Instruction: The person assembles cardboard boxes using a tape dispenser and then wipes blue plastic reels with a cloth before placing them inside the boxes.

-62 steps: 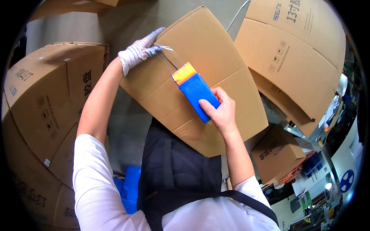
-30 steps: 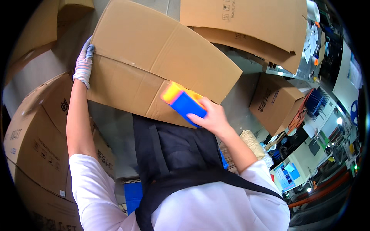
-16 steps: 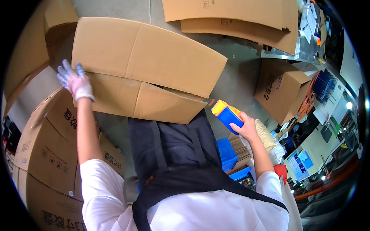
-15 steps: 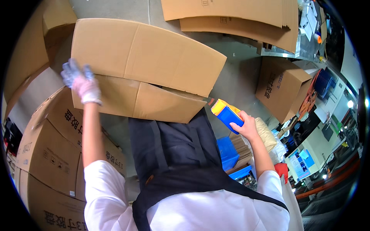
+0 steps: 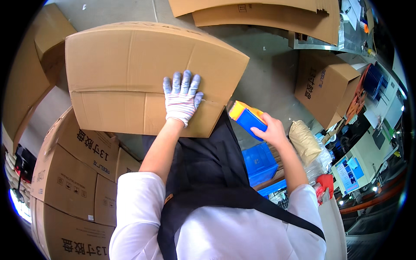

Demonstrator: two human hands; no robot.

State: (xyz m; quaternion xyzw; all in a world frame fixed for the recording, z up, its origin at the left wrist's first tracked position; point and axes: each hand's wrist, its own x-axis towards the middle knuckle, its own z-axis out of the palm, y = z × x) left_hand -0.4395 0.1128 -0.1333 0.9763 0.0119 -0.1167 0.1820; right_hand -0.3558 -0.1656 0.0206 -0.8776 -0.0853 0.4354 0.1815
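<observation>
Hands: 2, both the person's own.
L hand (image 5: 183,99): gloved, white knit w/ blue-grey fingertips; fingers spread, palm flat on the front face of the big carton (image 5: 147,78), near its lower right corner.
R hand (image 5: 271,130): bare; fingers wrapped round the lower end of the tape dispenser (image 5: 247,118), held in the air just right of the carton's lower right corner, not touching it.
Tape dispenser: 1; blue body, orange-yellow top end, tilted up-left.
Big carton: 1; plain brown, centre-top of view, in front of the person; flap seam runs across the front face, slit near the glove.
Printed cartons, left: stack (image 5: 69,173) at lower left, approx 3 faces showing, brown w/ black print + small symbol marks.
Carton, right: 1 (image 5: 325,86), brown, black print on side, stands on the floor (image 5: 268,73).
Flat cardboard, top: 2 sheets (image 5: 260,13) overlapping at top edge.
Blue crate: 1 (image 5: 259,162), below the R hand.
Tan sack: 1 (image 5: 303,141), right of the R wrist.
Screen: 1 (image 5: 351,173), far right, white-blue.
Apron (image 5: 203,173): dark, over white shirt.
</observation>
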